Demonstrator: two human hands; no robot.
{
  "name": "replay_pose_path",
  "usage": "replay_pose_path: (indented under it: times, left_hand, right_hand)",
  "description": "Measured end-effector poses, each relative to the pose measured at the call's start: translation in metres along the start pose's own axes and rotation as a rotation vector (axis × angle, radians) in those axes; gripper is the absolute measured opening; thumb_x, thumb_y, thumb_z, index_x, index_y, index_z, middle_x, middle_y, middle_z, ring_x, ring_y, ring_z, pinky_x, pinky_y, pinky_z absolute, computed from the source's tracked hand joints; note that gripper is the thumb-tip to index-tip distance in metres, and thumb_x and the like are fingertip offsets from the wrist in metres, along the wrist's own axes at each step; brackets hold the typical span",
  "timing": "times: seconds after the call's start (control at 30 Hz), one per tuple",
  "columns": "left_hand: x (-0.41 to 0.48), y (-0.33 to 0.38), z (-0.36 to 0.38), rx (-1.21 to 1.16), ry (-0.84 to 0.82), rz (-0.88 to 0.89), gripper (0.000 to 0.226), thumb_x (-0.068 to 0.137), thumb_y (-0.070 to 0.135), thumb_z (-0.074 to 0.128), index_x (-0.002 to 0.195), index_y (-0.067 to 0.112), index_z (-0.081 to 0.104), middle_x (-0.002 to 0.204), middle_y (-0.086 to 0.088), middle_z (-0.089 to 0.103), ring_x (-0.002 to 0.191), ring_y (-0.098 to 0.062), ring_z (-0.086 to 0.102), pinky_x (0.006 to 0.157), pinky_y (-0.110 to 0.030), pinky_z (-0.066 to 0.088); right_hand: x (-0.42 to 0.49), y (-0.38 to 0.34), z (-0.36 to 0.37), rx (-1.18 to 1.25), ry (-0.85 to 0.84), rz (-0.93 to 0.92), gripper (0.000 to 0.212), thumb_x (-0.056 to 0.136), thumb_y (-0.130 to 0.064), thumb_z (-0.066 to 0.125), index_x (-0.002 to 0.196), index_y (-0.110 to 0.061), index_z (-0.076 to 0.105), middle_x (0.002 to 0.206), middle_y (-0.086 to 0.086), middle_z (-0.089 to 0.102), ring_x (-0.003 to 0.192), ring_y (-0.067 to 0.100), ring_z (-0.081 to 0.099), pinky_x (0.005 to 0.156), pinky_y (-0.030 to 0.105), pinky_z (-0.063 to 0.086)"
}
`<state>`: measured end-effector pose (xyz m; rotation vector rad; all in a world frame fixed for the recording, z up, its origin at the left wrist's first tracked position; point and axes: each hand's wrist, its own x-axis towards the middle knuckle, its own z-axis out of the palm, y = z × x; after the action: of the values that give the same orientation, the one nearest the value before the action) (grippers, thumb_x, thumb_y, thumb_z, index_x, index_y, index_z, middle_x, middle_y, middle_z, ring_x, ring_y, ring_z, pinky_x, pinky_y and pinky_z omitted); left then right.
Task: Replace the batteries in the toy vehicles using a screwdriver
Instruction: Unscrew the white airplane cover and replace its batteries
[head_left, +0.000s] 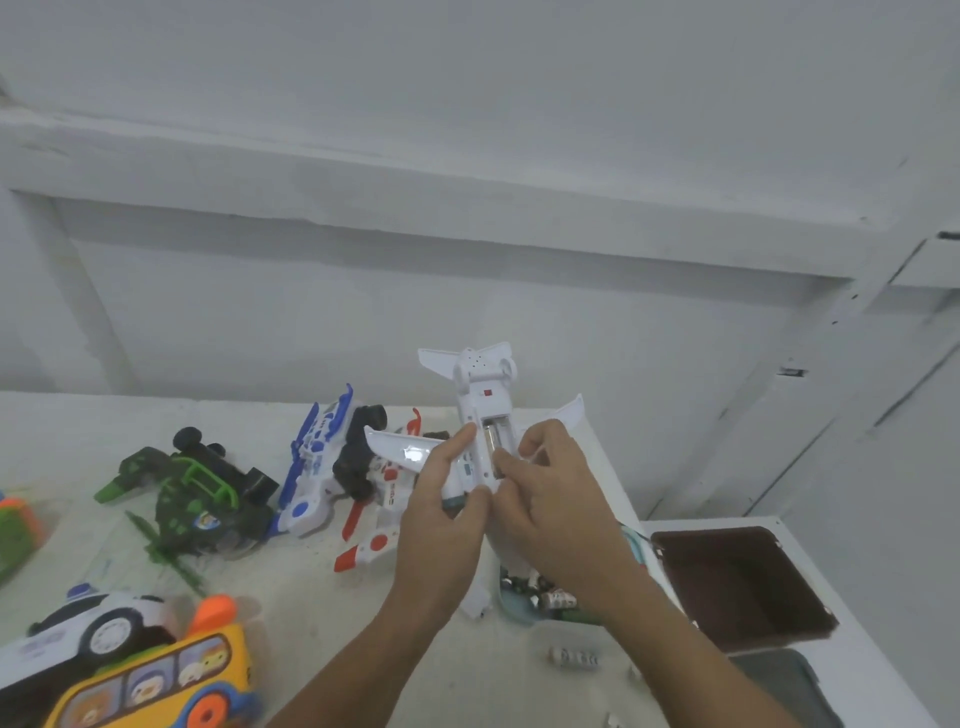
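Left hand (441, 525) grips the white toy plane (480, 395) belly-up near the right edge of the surface (311, 597); right hand (553, 504) curls its fingers round it, thumb pressing the battery (491, 439).

The plane's (480, 410) nose lay hidden behind the left hand (441, 514) and right hand (550, 499). The right thumb covered part of the battery bay (496, 434); whether it pinched anything could not be told. The right forearm hid much of the battery tray (506, 605). The bus (156, 680) was cut off at the bottom edge, and a green toy (13, 540) at the left edge.
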<state>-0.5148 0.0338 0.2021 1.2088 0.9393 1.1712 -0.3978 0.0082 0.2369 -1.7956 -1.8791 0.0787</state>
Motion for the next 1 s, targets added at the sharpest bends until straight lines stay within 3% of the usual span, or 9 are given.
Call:
replay_pose_path:
  times: [0.07,0.13,0.3,0.43,0.5,0.63,0.7,0.9,1.0]
  left_hand:
    - [0.002,-0.001,0.0,-0.013,-0.009,-0.015,0.067,0.095,-0.002,0.051,0.114,0.062,0.056,0.133,0.011,0.059,0.087,-0.014,0.066,0.083,-0.051,0.059]
    - [0.004,-0.003,-0.001,-0.03,0.0,-0.025,0.064,0.094,-0.004,0.051,0.119,0.055,0.056,0.129,0.017,0.061,0.085,-0.016,0.066,0.083,-0.053,0.058]
    - [0.005,-0.007,-0.002,-0.057,0.025,-0.05,0.06,0.094,-0.007,0.051,0.122,0.046,0.055,0.121,0.031,0.055,0.093,0.008,0.066,0.076,-0.031,0.061]
    - [0.002,-0.009,-0.001,-0.071,0.052,-0.057,0.06,0.093,-0.01,0.051,0.119,0.045,0.055,0.113,0.035,0.057,0.089,0.011,0.066,0.07,-0.026,0.06]
    - [0.0,-0.009,0.001,-0.073,0.065,-0.045,0.062,0.091,-0.01,0.055,0.116,0.047,0.054,0.12,0.028,0.057,0.089,0.01,0.066,0.069,-0.024,0.059]
    - [-0.003,-0.009,0.004,-0.045,0.08,-0.043,0.065,0.089,-0.008,0.059,0.114,0.051,0.052,0.131,0.015,0.057,0.103,-0.005,0.067,0.077,-0.029,0.061]
    - [-0.004,-0.009,0.007,-0.043,0.093,-0.051,0.065,0.089,-0.008,0.06,0.114,0.052,0.053,0.136,0.01,0.056,0.111,-0.015,0.065,0.084,-0.038,0.06]
    - [-0.008,-0.009,0.012,-0.031,0.123,-0.045,0.063,0.089,-0.007,0.061,0.117,0.048,0.053,0.129,0.018,0.058,0.105,-0.003,0.066,0.087,-0.04,0.059]
    - [-0.009,-0.008,0.013,-0.021,0.116,-0.046,0.061,0.089,-0.006,0.061,0.118,0.047,0.052,0.122,0.026,0.057,0.112,-0.009,0.063,0.088,-0.041,0.059]
  right_hand:
    - [0.005,0.005,-0.011,0.097,-0.033,0.024,0.036,0.093,-0.025,0.041,0.101,-0.008,0.072,0.099,-0.001,0.048,0.079,0.015,0.054,0.072,0.025,0.048]
    - [0.011,0.011,-0.031,0.223,-0.127,0.102,0.028,0.097,-0.016,0.048,0.106,-0.014,0.074,0.099,-0.004,0.058,0.085,0.013,0.061,0.081,0.029,0.052]
    - [0.019,0.047,-0.072,0.618,-0.158,0.342,0.023,0.095,-0.005,0.053,0.096,-0.015,0.074,0.089,0.005,0.072,0.081,0.018,0.07,0.07,0.034,0.06]
    - [0.019,0.096,-0.058,0.183,-0.331,0.423,0.016,0.096,-0.014,0.054,0.101,-0.018,0.069,0.093,-0.004,0.067,0.071,0.005,0.062,0.059,0.018,0.049]
    - [0.014,0.113,-0.041,-0.033,-0.467,0.399,0.017,0.097,-0.018,0.054,0.108,-0.019,0.068,0.106,-0.002,0.065,0.082,0.006,0.057,0.06,0.013,0.038]
    - [0.007,0.126,-0.007,-0.102,-0.614,0.37,0.035,0.094,-0.018,0.055,0.128,-0.026,0.06,0.131,0.0,0.057,0.106,0.016,0.057,0.078,0.022,0.043]
    - [0.008,0.13,0.005,-0.156,-0.619,0.36,0.036,0.093,-0.019,0.055,0.127,-0.029,0.06,0.134,0.0,0.056,0.112,0.018,0.057,0.089,0.028,0.047]
    - [0.008,0.133,0.011,-0.216,-0.586,0.374,0.025,0.091,-0.015,0.054,0.113,-0.024,0.058,0.124,0.0,0.06,0.095,0.015,0.056,0.08,0.028,0.05]
    - [0.004,0.129,0.011,-0.244,-0.563,0.329,0.018,0.096,-0.016,0.049,0.112,-0.02,0.057,0.131,-0.002,0.057,0.088,0.013,0.051,0.073,0.025,0.045]
